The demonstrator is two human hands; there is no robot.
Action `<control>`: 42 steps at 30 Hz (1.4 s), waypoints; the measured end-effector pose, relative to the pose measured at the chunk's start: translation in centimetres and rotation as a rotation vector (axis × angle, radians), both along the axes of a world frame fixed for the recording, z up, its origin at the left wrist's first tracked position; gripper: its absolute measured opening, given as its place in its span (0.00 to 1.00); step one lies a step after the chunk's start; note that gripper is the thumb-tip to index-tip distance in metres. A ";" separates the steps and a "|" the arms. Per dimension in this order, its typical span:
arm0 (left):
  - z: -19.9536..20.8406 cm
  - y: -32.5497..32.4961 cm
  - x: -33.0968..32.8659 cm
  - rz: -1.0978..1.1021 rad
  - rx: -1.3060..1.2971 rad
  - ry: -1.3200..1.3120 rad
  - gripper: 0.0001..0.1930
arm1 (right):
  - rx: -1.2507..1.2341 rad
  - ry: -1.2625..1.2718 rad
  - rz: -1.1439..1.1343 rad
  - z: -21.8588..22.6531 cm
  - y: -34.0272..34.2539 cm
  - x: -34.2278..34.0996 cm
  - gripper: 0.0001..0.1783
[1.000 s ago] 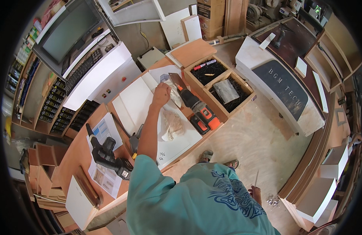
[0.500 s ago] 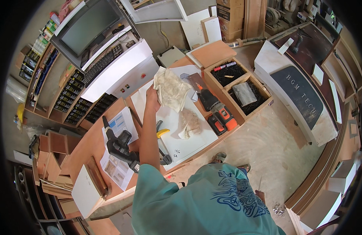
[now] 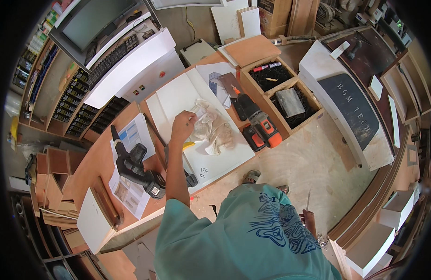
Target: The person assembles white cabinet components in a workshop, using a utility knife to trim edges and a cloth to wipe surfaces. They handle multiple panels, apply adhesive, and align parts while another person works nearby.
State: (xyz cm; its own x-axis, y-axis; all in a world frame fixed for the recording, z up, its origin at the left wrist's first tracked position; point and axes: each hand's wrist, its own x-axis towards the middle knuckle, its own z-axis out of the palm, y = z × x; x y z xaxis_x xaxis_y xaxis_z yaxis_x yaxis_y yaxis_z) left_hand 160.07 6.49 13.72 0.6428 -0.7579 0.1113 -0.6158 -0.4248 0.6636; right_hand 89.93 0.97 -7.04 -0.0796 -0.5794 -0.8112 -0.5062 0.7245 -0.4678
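Note:
My left hand point(image 3: 184, 125) is over the white board point(image 3: 215, 170) on the workbench, its fingers curled together at the upper left edge of a stained, off-white cloth point(image 3: 214, 128). The crumpled cloth lies on the board. Partly hidden beneath my left forearm is a tool with a yellow part point(image 3: 189, 145). At my right side, low and away from the bench, my right hand point(image 3: 308, 218) is closed around a thin, pointed metal tool point(image 3: 309, 199) that points upward; its handle is hidden in the hand.
An orange-and-black cordless drill point(image 3: 262, 126) lies right of the board, beside a divided wooden box point(image 3: 297, 83) holding a marker and a grey block. Left are a black handheld power tool point(image 3: 138, 170) and printed sheets point(image 3: 131, 196). A white console with a monitor point(image 3: 101, 28) stands behind.
My left hand has come down with the cloth, which hung raised before and now lies crumpled on the board. My right hand still holds the thin tool, now more in view.

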 end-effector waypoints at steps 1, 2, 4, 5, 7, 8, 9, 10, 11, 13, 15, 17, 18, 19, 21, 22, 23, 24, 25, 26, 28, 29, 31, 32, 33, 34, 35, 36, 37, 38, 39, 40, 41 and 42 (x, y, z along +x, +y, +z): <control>-1.7 0.8 0.9 0.089 0.018 -0.087 0.13 | 0.039 0.016 0.033 0.0 0.0 0.0 0.21; -1.6 0.4 0.8 0.159 0.128 -0.140 0.14 | 0.045 0.018 -0.059 0.0 0.7 0.2 0.21; -1.6 -1.0 0.2 0.295 0.352 -0.244 0.16 | 0.074 0.066 0.042 0.7 0.8 -0.5 0.21; -2.1 -1.1 0.2 0.298 0.394 -0.274 0.18 | 0.091 0.090 0.098 1.2 0.8 -0.6 0.22; -3.5 -1.5 0.1 0.292 0.477 -0.333 0.20 | 0.002 0.073 0.263 -0.1 1.1 -2.5 0.21; -3.7 -1.6 0.7 0.234 0.452 -0.274 0.20 | -0.003 0.066 0.227 -0.4 1.4 -2.7 0.21; -3.7 -1.5 1.7 0.175 0.427 -0.214 0.19 | -0.009 0.060 0.195 -0.7 1.4 -3.0 0.20; -2.8 -1.8 1.9 0.110 0.404 -0.158 0.18 | 0.026 0.058 0.043 -0.7 1.4 -2.5 0.20; -2.0 -1.9 1.6 0.144 0.213 0.066 0.16 | 0.061 0.055 -0.110 -0.6 1.3 -2.1 0.20; 1.2 -1.5 0.8 0.199 -0.170 0.514 0.13 | 0.007 0.037 -0.057 0.0 0.8 -1.9 0.19; 5.9 -0.4 -0.3 0.138 -0.417 0.705 0.12 | -0.025 0.014 -0.021 0.8 0.7 -1.2 0.18; 8.2 0.0 -0.6 0.152 -0.411 0.453 0.13 | -0.054 0.007 0.038 1.6 -0.1 0.3 0.19; 8.7 -0.6 -0.2 0.183 -0.278 0.109 0.14 | -0.058 0.026 0.062 1.4 0.1 0.3 0.19; 9.4 -1.0 -0.1 0.208 -0.143 -0.233 0.15 | -0.062 0.044 0.085 1.1 0.4 0.2 0.18; 13.1 -2.4 -1.8 0.118 -0.279 0.044 0.18 | -0.156 0.051 0.086 0.0 -0.1 0.6 0.16; 14.4 -2.6 -2.2 0.086 -0.295 0.113 0.19 | -0.222 0.046 0.086 -0.3 -0.5 0.4 0.16; 16.1 -3.3 -2.9 0.044 -0.312 0.184 0.20 | -0.291 0.044 0.075 -0.7 -0.7 0.4 0.16; 18.6 -3.4 -4.4 0.057 -0.247 0.334 0.20 | -0.392 0.043 0.045 0.7 -1.2 1.8 0.14; 19.8 -3.0 -5.4 0.058 -0.320 0.398 0.20 | -0.498 0.042 0.022 4.7 -2.6 5.1 0.13; 20.8 -2.8 -6.4 0.047 -0.396 0.469 0.20 | -0.506 0.010 0.030 8.7 -4.2 7.6 0.17; 21.3 -5.4 -10.3 -0.032 -0.469 0.581 0.22 | -0.717 -0.086 -0.072 16.6 -5.5 11.7 0.32; 20.8 -6.5 -12.3 -0.112 -0.403 0.588 0.23 | -0.686 -0.271 -0.239 22.4 -5.7 14.6 0.31; 19.8 -8.6 -16.7 -0.282 -0.268 0.606 0.23 | -0.961 -0.155 -0.117 28.2 -5.8 17.0 0.34; 20.0 -9.5 -19.8 -0.356 -0.247 0.589 0.25 | -1.045 -0.342 -0.176 29.9 -5.7 18.3 0.37; 19.0 -10.4 -21.5 -0.430 -0.167 0.579 0.25 | -1.152 -0.348 -0.062 32.3 -5.6 19.5 0.41; 17.4 -11.1 -23.2 -0.505 -0.090 0.564 0.26 | -1.202 -0.364 -0.003 34.4 -5.3 20.6 0.44; 17.0 -11.4 -24.4 -0.559 -0.022 0.530 0.27 | -1.282 -0.298 0.118 36.3 -5.1 21.8 0.45; 18.1 -11.5 -27.8 -0.638 -0.071 0.651 0.30 | -1.352 -0.315 0.101 36.4 -4.7 22.5 0.51; 17.3 -11.5 -29.7 -0.650 -0.055 0.661 0.30 | -1.421 -0.238 0.068 36.0 -4.6 22.7 0.50; 16.3 -11.7 -31.8 -0.669 -0.034 0.677 0.31 | -1.481 -0.145 0.025 35.3 -4.4 22.8 0.48; 15.8 -11.5 -33.5 -0.743 -0.089 0.846 0.31 | -1.520 -0.074 0.007 34.9 -4.3 22.2 0.45; 15.1 -11.8 -33.9 -0.830 -0.022 0.855 0.30 | -1.438 -0.065 -0.078 34.7 -4.0 20.9 0.42; 14.2 -12.2 -34.1 -0.914 0.046 0.867 0.29 | -1.355 -0.058 -0.157 34.6 -3.7 18.9 0.38; 13.6 -12.4 -34.6 -0.983 0.117 0.871 0.28 | -1.268 -0.069 -0.233 34.3 -3.2 16.9 0.35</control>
